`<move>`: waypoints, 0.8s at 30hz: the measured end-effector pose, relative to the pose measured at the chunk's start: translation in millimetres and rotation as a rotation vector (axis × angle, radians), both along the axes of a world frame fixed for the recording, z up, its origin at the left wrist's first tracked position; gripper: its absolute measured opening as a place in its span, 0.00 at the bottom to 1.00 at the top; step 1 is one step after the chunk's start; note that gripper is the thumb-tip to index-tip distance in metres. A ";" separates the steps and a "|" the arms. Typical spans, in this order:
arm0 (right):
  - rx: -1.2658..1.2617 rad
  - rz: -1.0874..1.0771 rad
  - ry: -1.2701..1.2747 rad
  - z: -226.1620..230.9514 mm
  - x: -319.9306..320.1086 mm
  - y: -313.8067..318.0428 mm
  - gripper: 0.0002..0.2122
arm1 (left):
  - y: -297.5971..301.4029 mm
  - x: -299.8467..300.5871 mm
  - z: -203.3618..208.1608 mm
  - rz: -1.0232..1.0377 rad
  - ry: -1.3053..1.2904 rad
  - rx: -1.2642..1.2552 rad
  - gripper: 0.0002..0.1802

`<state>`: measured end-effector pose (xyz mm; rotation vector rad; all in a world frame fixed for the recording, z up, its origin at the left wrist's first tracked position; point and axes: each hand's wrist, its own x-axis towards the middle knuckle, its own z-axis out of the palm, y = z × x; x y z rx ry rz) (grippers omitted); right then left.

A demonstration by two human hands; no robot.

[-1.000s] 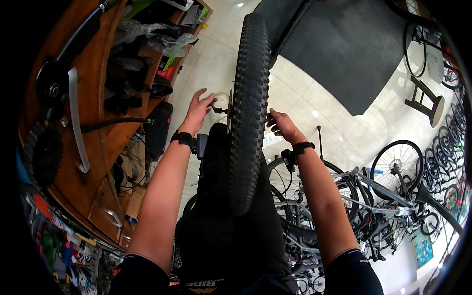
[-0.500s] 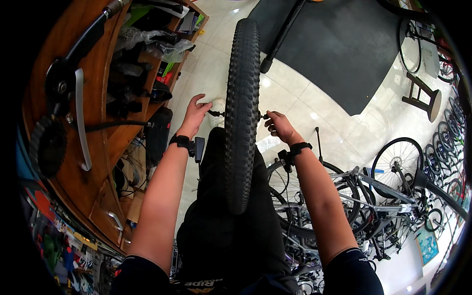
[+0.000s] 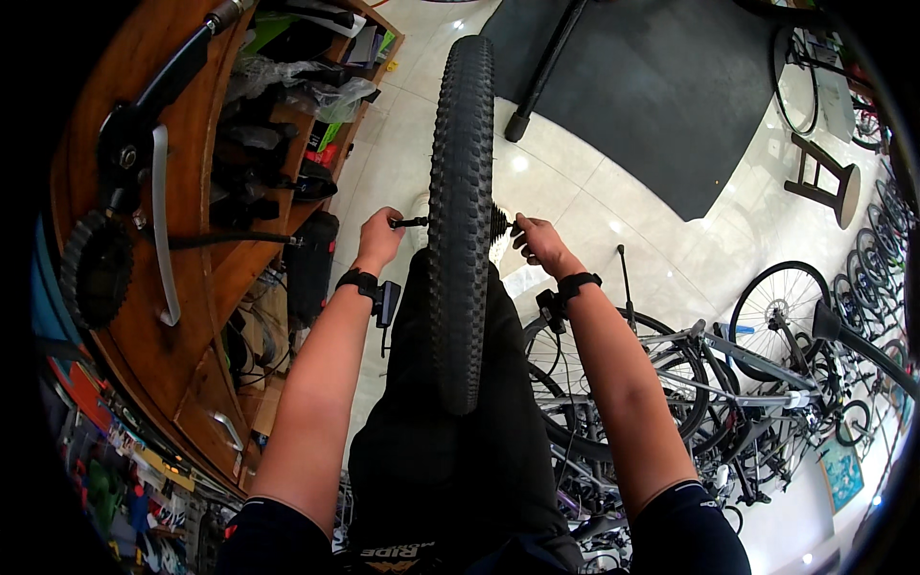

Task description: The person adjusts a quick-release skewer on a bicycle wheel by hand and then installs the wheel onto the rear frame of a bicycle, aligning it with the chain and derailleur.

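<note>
A bicycle wheel with a black knobby tire (image 3: 461,230) stands upright, edge-on, in front of my legs. On its left side, my left hand (image 3: 379,240) is closed on the black quick-release lever (image 3: 412,222) that sticks out from the hub. To the right of the tire a dark cassette (image 3: 498,222) shows in part. My right hand (image 3: 542,244) pinches the axle end beyond the cassette; the small part between those fingertips is mostly hidden. The tire covers the hub's middle.
A wooden workbench (image 3: 187,230) with open shelves runs along the left, a crank arm with chainring (image 3: 101,273) lying on it. Several bicycles crowd the right, near a grey frame (image 3: 757,369). A dark mat (image 3: 642,105) and a wooden stool (image 3: 829,182) are farther off.
My left fingers, spread beside the lever before, have closed on it. The wheel has shifted slightly left and turned, so the cassette now shows on its right side. My right hand keeps its pinch.
</note>
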<state>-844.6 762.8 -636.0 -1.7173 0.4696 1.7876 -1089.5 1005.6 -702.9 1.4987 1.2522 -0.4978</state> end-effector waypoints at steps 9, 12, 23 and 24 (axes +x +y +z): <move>-0.024 0.098 -0.068 6.1 1.4 -16.9 0.27 | 1.8 1.4 20.4 -0.012 -0.129 -0.012 0.22; 0.057 0.139 -0.295 43.8 -8.6 -23.3 0.28 | -2.7 -4.8 80.2 -0.281 -0.037 0.084 0.28; 0.420 0.209 -0.481 279.4 -115.5 38.9 0.35 | -29.9 -188.6 199.9 0.028 0.026 -0.237 0.16; 0.402 0.204 -0.495 283.0 -117.4 45.7 0.35 | -25.5 -195.4 213.7 0.084 0.067 -0.252 0.15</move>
